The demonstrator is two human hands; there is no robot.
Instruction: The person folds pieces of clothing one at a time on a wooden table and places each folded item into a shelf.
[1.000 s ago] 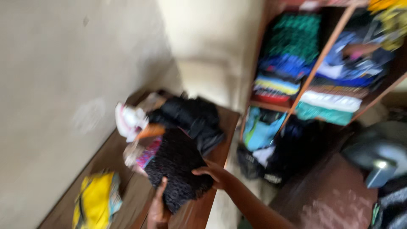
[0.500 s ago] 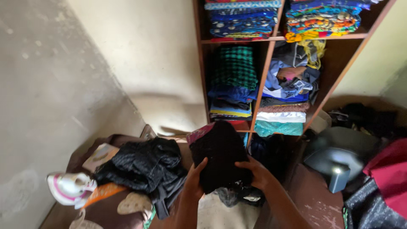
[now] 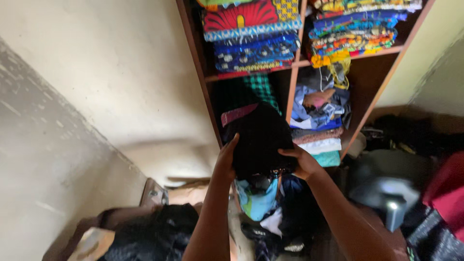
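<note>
Standing at the left of the wooden shelf unit (image 3: 290, 92) is a bare cream wall (image 3: 96, 87), and low down beside it, well to the left of the shelf's foot, a heap of black clothing (image 3: 150, 234) lies on a dark surface with a pale flat object (image 3: 89, 241) at its left edge. Moving toward the shelf, the person's left hand (image 3: 226, 159) is raised in front of the shelf's left middle compartment, fingers spread and pressed flat against the left side of a folded black garment (image 3: 258, 140). That garment, with a strip of pink cloth (image 3: 238, 114) showing along its top edge, is held up at the mouth of this compartment, against the green checked fabric (image 3: 261, 87) stacked inside; whether it already rests on the stack I cannot tell. The right hand (image 3: 300, 162) cups the garment's lower right corner from beneath, fingers curled up around it, so the bundle is clamped between both hands. Above them, the shelf's upper compartments hold stacks of bright printed fabrics (image 3: 251, 29), red, blue and yellow. Right of the central divider sits a looser pile of blue and grey clothes (image 3: 319, 108) over folded white and teal pieces (image 3: 321, 150). Below the garment, in the shelf's bottom space, light blue cloth (image 3: 258, 200) spills out. Farther right of the shelf a grey rounded object (image 3: 386, 193) stands on the floor, with red cloth (image 3: 447, 188) at the far edge.
</note>
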